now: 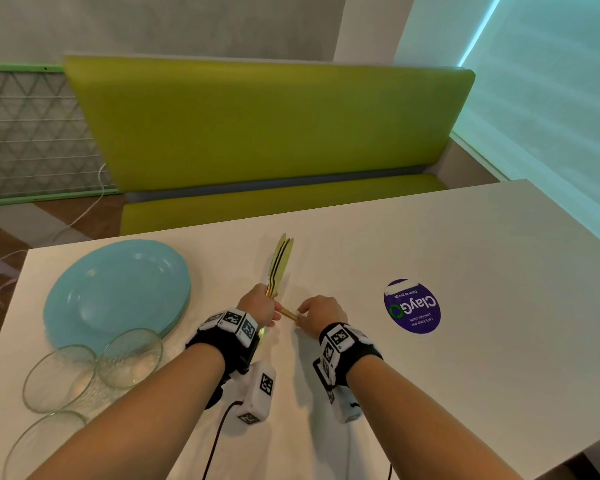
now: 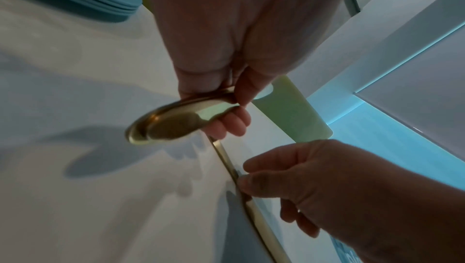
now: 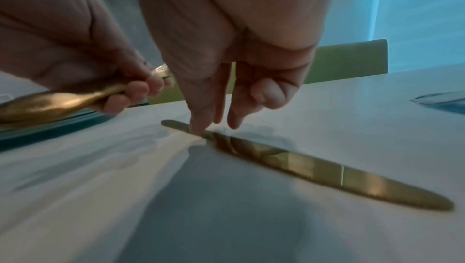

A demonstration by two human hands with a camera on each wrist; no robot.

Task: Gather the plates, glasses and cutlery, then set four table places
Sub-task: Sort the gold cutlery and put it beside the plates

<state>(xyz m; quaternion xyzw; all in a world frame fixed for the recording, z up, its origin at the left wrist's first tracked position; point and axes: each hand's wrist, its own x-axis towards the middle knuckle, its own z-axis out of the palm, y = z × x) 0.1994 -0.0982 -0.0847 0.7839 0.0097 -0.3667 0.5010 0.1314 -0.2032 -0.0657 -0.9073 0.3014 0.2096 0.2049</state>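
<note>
A: On the white tabletop, from the head view, the left hand grips a bundle of gold metal cutlery, tips pointing away; the right hand pinches one gold piece beside it. The stacked pale blue plates and clear glass bowls sit left.

B: The risk?

A: From the left wrist, the fingers curl round a blurred gold spoon bowl; a loose bundle could slide out and clatter.

B: And the right wrist?

A: Narrowed fingers touch the flat gold knife lying on the tabletop. Thin, smooth metal may skid rather than lift.
</note>
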